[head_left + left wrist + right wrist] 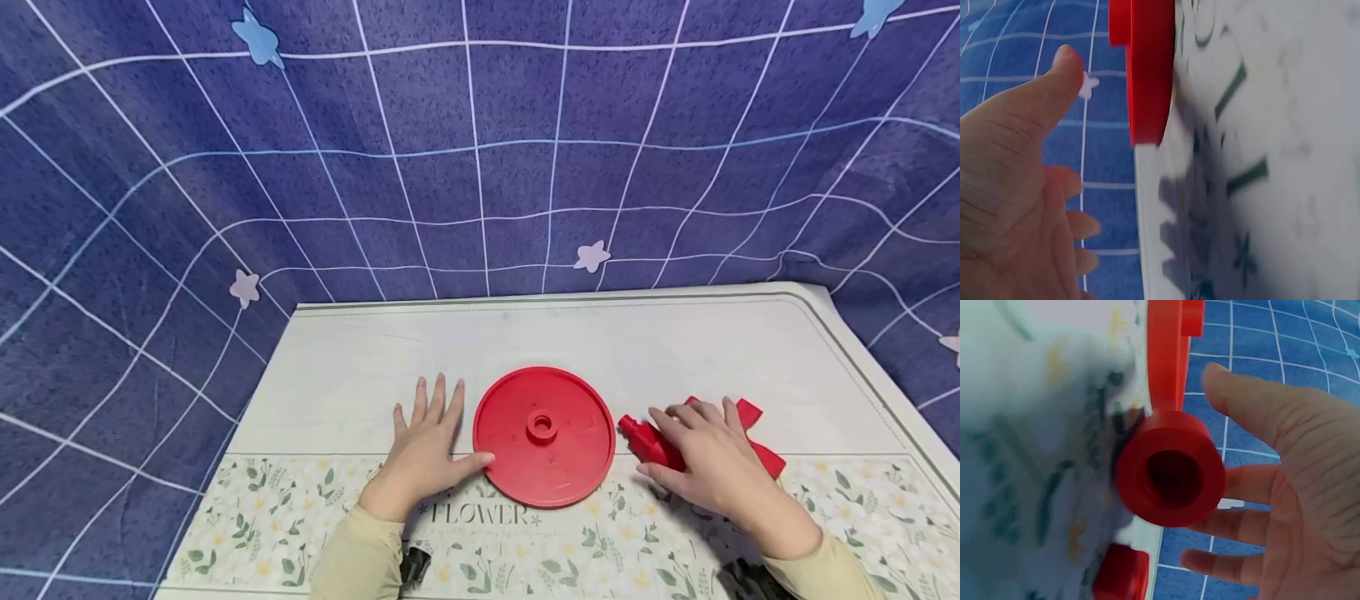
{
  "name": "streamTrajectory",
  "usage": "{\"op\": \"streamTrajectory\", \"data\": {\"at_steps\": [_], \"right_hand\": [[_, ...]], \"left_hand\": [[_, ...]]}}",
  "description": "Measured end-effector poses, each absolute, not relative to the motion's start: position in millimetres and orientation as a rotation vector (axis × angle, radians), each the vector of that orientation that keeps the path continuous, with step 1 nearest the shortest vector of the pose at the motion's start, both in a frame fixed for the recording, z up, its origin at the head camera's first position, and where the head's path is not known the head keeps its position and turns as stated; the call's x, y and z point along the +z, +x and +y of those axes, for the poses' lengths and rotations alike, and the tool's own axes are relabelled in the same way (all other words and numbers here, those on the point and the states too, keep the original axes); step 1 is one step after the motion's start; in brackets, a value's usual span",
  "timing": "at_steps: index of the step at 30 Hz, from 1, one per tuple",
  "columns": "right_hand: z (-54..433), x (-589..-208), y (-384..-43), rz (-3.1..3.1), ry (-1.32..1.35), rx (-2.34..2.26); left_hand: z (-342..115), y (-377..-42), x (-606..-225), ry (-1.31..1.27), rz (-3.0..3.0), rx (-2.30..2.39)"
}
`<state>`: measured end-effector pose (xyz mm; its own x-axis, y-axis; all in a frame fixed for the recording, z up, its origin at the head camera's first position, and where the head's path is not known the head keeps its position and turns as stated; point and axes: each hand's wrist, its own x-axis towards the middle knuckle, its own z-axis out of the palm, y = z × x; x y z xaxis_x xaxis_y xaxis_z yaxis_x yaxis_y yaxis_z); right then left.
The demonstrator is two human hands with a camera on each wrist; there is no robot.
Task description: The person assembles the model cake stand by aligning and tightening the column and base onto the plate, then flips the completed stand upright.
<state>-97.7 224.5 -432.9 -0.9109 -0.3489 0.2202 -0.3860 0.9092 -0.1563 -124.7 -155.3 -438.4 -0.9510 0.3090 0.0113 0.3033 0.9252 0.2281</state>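
Left grip [423, 458]: fingers spread apart, my thumb over the edge of the red disc [546, 467].
Right grip [708, 457]: my fingers apart, over red pieces [654, 444].

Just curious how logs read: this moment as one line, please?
left hand: open, beside red disc | right hand: open, over red tube | disc: flat, hub up

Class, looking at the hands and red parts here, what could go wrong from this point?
1. The red tube looks round, so a brush from the right hand might roll it.
2. That hand partly hides the other red parts in the head view; a grab might catch the tube too.
3. The left hand has its thumb close to the rim of the red disc; a sweep might shift it.
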Motion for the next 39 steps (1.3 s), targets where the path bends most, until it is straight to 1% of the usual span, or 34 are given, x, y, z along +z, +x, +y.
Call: {"op": "streamTrajectory", "data": {"at_steps": [7, 13, 20, 28, 33, 39], "right_hand": [[231.1, -442.3, -90.0, -2.921, 0.597, 0.239], [232.3, -444.3, -89.5, -2.937, 0.580, 0.185], [234.5, -438.1, -89.2, -2.809, 0.525, 0.400], [232.8, -427.9, -99.2, -2.559, 0.483, 0.583], [222.6, -417.4, -106.2, -2.520, 0.485, 0.694], [200.8, -406.1, -116.5, -2.548, 0.573, 0.881]], "left_hand": [[-136.5, -123.0, -443.1, 0.588, 2.927, 0.306], [-128.1, -121.5, -445.3, 0.568, 2.870, 0.288], [-125.2, -120.8, -448.2, 0.557, 2.835, 0.266], [-122.2, -120.4, -445.9, 0.533, 2.818, 0.310], [-120.5, -120.2, -443.4, 0.504, 2.799, 0.339], [-119.8, -120.6, -442.4, 0.492, 2.777, 0.359]]}}
